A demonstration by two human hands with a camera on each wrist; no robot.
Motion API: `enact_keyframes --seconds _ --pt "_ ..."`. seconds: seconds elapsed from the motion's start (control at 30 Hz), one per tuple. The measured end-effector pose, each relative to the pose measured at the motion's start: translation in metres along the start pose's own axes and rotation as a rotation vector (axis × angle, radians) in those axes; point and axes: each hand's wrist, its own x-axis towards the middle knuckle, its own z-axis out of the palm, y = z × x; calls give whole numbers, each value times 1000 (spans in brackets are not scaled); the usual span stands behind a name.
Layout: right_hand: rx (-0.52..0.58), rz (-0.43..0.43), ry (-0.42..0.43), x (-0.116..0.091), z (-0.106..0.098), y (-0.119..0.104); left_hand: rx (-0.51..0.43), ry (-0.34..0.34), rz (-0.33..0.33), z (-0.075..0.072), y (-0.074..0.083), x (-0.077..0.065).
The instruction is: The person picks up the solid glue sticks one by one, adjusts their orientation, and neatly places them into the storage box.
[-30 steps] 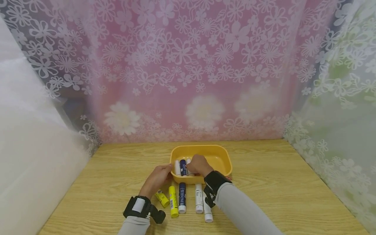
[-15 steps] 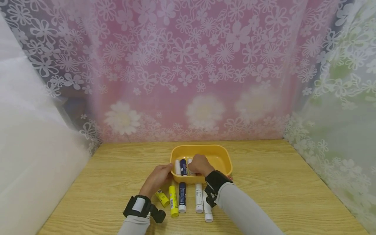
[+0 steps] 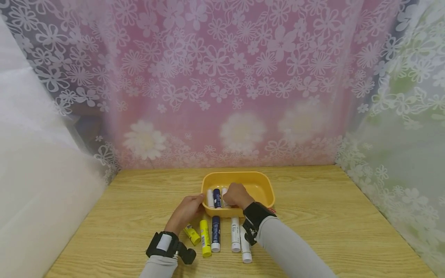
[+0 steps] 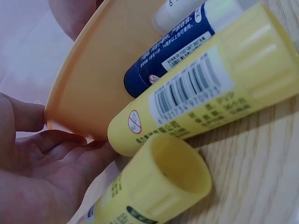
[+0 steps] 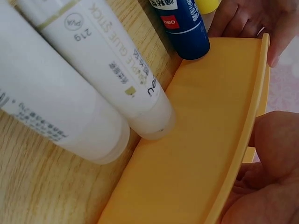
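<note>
A yellow plastic box (image 3: pixel 265 189) sits on the table. My left hand (image 3: pixel 187 210) holds its left end, thumb at the rim and fingers low against the wall in the left wrist view. Inside the box, my right hand (image 3: pixel 237 195) grips a white glue stick (image 3: pixel 224 190), mostly hidden behind the fingers. Left of it in the box lie a dark blue glue stick (image 3: pixel 217 198) and another white glue stick (image 3: pixel 210 199). The right wrist view shows the right hand (image 5: pixel 275 172) beyond the box's near wall (image 5: pixel 201 116), its fingertips hidden.
In front of the box lie a yellow glue stick (image 3: pixel 205 238), a blue one (image 3: pixel 216 233) and two white glue sticks, one upright in line (image 3: pixel 235 235) and one partly under the right wrist (image 3: pixel 246 247). A slanted yellow tube (image 4: pixel 159 182) with a hollow end lies by the left hand.
My right hand has shifted very slightly to the right inside the box, still gripping the white glue stick. The left hand, the box and the sticks on the table stay where they were.
</note>
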Motion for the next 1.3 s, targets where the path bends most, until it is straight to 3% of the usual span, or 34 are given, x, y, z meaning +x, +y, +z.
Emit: enact_keyframes --seconds 0.2,0.4,0.7,0.93,1.13,1.3 --pt "-4 -16 -10 -1 -2 -1 -9 -3 14 0 3 -3" --pt "-19 -99 9 0 -7 3 -13 -8 4 -1 4 -2" --pt "65 -85 45 4 -11 8 -25 -20 -1 0 2 -1" --pt "27 -171 64 -1 -19 10 -48 -18 0 1 4 -3" --pt "-51 -181 65 -9 -34 8 -63 -18 -2 1 4 -2" --pt "-48 -187 67 -17 -46 8 -61 -12 0 2 4 -2"
